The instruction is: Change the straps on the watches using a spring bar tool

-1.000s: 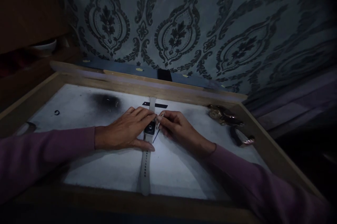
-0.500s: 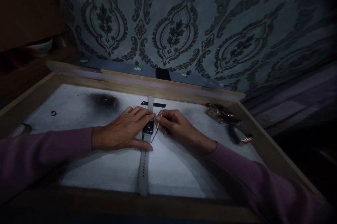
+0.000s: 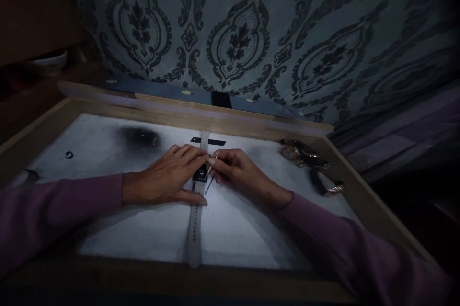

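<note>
A wristwatch with a dark case and a pale grey strap lies lengthwise on the white surface. My left hand spans the case, fingers on its far part and thumb across the strap below, gripping it against the surface. Between the thumb and fingers of my right hand is a thin metal tool, slanting down toward the right side of the case. Its exact kind is unclear. A dark thin line beside it may be its shadow. My left fingers hide part of the case.
A flat black strip lies under the strap's far end. Several watches, including a gold-toned watch, rest at the right. A small black ring-shaped piece is at the left. A raised wooden rim borders the white surface.
The thin tool's tip has moved left and up, from beside the watch to over the case's right edge. My left hand keeps its place on the watch. The whole view has shifted slightly.
</note>
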`<state>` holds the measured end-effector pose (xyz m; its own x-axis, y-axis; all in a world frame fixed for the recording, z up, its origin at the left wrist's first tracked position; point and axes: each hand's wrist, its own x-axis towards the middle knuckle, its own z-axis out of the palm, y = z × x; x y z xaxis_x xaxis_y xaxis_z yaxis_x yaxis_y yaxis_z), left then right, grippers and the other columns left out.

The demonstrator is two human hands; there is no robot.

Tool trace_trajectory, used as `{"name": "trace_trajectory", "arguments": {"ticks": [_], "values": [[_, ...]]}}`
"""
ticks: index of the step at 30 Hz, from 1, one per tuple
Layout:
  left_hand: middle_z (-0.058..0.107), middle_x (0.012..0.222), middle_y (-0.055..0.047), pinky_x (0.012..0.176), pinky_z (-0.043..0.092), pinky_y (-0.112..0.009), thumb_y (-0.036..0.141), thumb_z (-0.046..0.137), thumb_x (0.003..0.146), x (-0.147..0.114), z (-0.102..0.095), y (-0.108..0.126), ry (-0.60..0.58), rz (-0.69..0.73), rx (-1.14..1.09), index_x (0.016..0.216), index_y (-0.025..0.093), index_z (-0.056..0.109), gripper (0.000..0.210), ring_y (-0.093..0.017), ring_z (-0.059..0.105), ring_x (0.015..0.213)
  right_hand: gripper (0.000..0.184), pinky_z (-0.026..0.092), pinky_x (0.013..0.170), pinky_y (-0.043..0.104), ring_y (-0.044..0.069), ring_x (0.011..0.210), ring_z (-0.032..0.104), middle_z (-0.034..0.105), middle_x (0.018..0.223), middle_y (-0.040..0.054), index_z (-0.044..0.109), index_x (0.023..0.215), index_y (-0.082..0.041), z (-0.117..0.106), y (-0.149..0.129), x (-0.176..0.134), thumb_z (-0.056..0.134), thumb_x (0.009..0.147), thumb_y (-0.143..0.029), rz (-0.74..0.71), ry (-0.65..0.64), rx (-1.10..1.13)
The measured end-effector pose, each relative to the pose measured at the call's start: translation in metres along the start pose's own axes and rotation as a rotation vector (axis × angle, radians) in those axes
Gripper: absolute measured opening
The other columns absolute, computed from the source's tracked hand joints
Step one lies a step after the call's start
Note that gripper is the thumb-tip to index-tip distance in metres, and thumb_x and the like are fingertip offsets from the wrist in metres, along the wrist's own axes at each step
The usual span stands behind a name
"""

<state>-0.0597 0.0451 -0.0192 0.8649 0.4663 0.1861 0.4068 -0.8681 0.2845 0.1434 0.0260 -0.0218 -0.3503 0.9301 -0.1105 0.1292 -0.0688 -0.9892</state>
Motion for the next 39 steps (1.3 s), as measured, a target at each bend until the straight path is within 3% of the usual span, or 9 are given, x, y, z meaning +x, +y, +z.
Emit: {"name": "trace_trajectory", "arguments": {"ticks": [5, 19, 29, 39], "values": [[0.049, 0.131, -0.017, 0.098, 0.037, -0.043, 0.068, 0.057, 0.080, -0.0002, 0.0006, 0.0000, -0.001, -0.009, 0.012, 0.135, 0.014, 0.041, 0.078, -0.032, 0.043, 0.122, 0.036, 0.029, 0.035, 0.018, 0.005, 0.036, 0.037, 0.048, 0.044, -0.0067, 0.055, 0.063, -0.016, -0.0026, -0.0035, -0.0016, 0.066, 0.081, -0.045, 0.047, -0.017, -0.031], [0.048, 0.133, -0.015, 0.100, 0.036, -0.045, 0.069, 0.055, 0.081, -0.0005, 0.0020, -0.0007, 0.017, 0.000, -0.019, 0.135, 0.019, 0.041, 0.075, -0.032, 0.043, 0.124, 0.036, 0.030, 0.036, 0.017, 0.006, 0.043, 0.045, 0.056, 0.051, -0.0034, 0.063, 0.067, -0.014, 0.0001, -0.0019, -0.0009, 0.069, 0.079, -0.047, -0.007, -0.034, 0.032], [0.049, 0.131, -0.016, 0.097, 0.037, -0.044, 0.065, 0.061, 0.080, 0.0000, 0.0005, 0.0000, 0.012, -0.002, -0.017, 0.131, 0.017, 0.044, 0.072, -0.032, 0.044, 0.121, 0.036, 0.024, 0.036, 0.018, 0.005, 0.040, 0.037, 0.052, 0.047, -0.0049, 0.063, 0.066, -0.015, 0.0054, 0.0002, -0.0012, 0.069, 0.079, -0.047, -0.009, 0.051, 0.020], [0.049, 0.132, -0.016, 0.099, 0.037, -0.045, 0.069, 0.055, 0.081, -0.0002, 0.0015, -0.0016, 0.005, 0.007, -0.014, 0.135, 0.016, 0.041, 0.077, -0.032, 0.043, 0.122, 0.036, 0.028, 0.036, 0.019, 0.005, 0.036, 0.038, 0.048, 0.043, -0.0067, 0.058, 0.062, -0.015, -0.0018, -0.0029, 0.0010, 0.069, 0.079, -0.045, 0.029, 0.014, -0.001]]}}
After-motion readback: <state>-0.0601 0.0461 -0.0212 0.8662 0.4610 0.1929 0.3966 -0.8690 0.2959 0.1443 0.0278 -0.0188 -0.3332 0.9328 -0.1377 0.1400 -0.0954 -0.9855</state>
